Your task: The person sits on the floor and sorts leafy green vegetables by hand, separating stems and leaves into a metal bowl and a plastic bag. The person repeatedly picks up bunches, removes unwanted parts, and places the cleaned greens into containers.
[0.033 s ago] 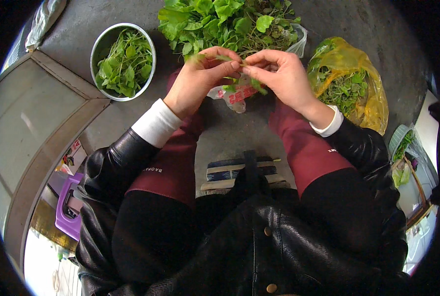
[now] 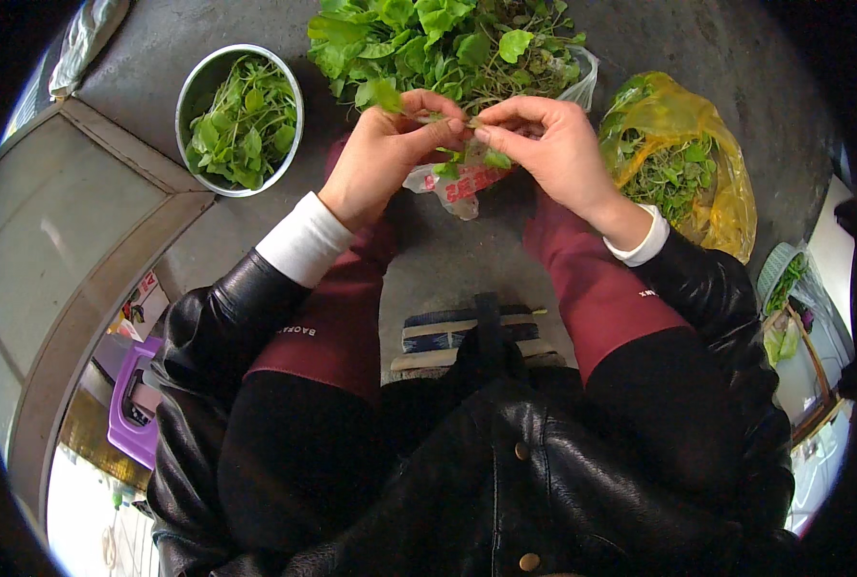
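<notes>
My left hand (image 2: 387, 149) and my right hand (image 2: 553, 154) meet over the floor, thumbs and forefingers pinched on one thin leafy green sprig. One leaf of the sprig (image 2: 386, 94) sticks up past my left fingers, and smaller leaves hang below the fingertips. Just beyond my hands lies a big heap of leafy greens (image 2: 419, 43), with stems and roots tangled at its right side. Beneath my hands, a white plastic bag with red print (image 2: 462, 197) shows between my boots.
At the left stands a round metal bowl (image 2: 297, 144) of picked leaves. An open yellow plastic bag (image 2: 736, 207) with stemmy greens lies at the right. A framed glass panel (image 2: 73, 212) edges the far left, near a purple plastic container (image 2: 125, 423). Dark red boots (image 2: 327, 346) flank my hands.
The leaf by my left fingers has swung upward, and the leaves hanging under my right fingertips have shifted up and slightly left. My hands have barely moved.
</notes>
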The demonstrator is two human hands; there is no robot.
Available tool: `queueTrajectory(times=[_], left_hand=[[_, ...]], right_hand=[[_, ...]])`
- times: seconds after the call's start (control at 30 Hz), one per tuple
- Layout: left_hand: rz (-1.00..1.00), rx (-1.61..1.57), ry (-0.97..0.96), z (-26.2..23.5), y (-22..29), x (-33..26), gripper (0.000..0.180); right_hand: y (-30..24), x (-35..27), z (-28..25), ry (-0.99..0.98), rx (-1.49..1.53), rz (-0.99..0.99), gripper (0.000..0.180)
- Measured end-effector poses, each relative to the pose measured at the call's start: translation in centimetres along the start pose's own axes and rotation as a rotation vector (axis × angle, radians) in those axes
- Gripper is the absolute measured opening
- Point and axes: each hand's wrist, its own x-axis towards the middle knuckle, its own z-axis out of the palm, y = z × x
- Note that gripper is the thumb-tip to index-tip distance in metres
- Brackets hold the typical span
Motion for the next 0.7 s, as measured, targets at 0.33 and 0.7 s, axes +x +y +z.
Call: queueTrajectory(times=[0.33, 0.7], left_hand=[[0.504, 1.074, -0.009, 0.0, 0.9, -0.1, 0.02], [0.408, 1.273, 0.582, -14.8, 1.7, -4.4, 0.016]], right_hand=[[-0.7, -1.0, -0.1, -0.019, 0.037, 0.019, 0.012], [3.3, -10.2, -18.1, 0.743, -0.563, 0.01, 0.017]])
